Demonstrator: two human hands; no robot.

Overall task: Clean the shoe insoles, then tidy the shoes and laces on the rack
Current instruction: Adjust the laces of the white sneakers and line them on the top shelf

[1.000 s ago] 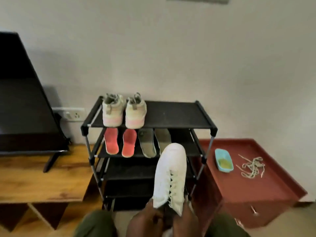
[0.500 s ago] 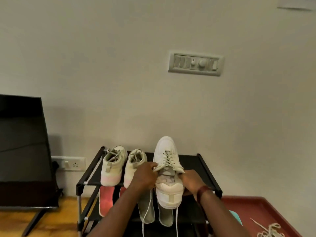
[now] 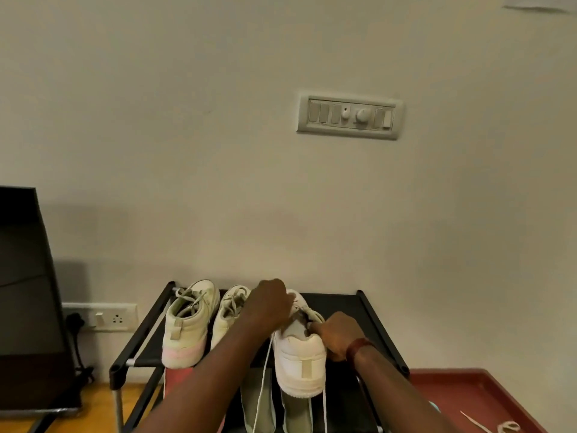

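1. A dark screen (image 3: 25,292) stands at the left, against the wall.
2. The black shoe rack (image 3: 338,304) stands in the middle, with a red surface (image 3: 468,392) just beside it on the right.
3. A pale pair of shoes (image 3: 187,326) stands on the left part of the top shelf, heels toward the person.
4. The white shoe (image 3: 301,364) is on the top shelf, right of the pair. Its long axis runs from the person to the wall, toe toward the wall. Its heel reaches over the front edge. I cannot tell whether the sole lies flat.
5. The left hand (image 3: 268,303) grips the white shoe at the lacing, fingers curled.
6. The right hand (image 3: 335,334) grips the collar on the right side, fingers curled.
7. Two green insoles (image 3: 257,398) lie on the shelf below, lengthwise toward the wall.
8. Two lace ends (image 3: 263,370) hang from the white shoe over the insoles.
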